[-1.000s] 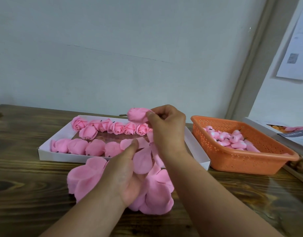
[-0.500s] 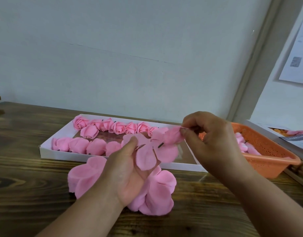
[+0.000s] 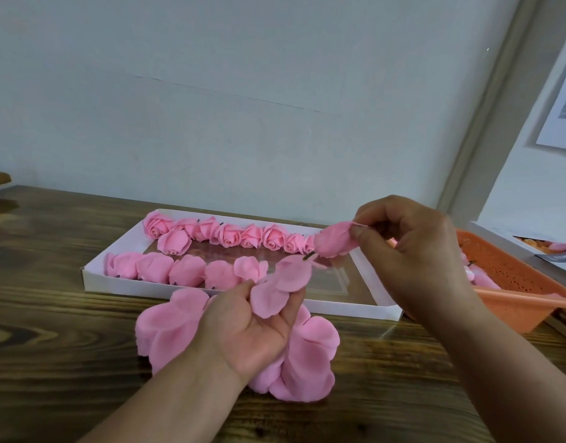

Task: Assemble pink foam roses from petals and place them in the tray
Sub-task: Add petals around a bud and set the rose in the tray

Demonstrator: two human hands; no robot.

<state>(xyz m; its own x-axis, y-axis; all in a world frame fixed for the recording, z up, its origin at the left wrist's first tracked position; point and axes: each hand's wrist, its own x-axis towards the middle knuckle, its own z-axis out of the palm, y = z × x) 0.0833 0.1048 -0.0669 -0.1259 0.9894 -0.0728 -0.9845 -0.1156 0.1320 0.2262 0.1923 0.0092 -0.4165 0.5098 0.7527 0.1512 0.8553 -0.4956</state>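
Observation:
My right hand [image 3: 412, 247] pinches a pink rose bud [image 3: 334, 239] with a short dark stem, held above the white tray [image 3: 211, 290]. My left hand [image 3: 253, 324] pinches a flat pink petal piece [image 3: 280, 284] just below the bud's stem. Under my left hand lies a pile of loose petals [image 3: 304, 356] on the wooden table. In the tray, a back row of finished roses [image 3: 230, 235] faces up and a front row of roses [image 3: 170, 273] lies on its side.
An orange plastic basket [image 3: 511, 282] holding several pink buds stands right of the tray, partly behind my right wrist. A second box [image 3: 531, 247] with papers lies at the far right. The wall [image 3: 243, 107] rises just behind the tray.
My right hand went from the tray to the orange basket and came back left with a bud. It now holds the bud's stem over the petal piece in my left hand.

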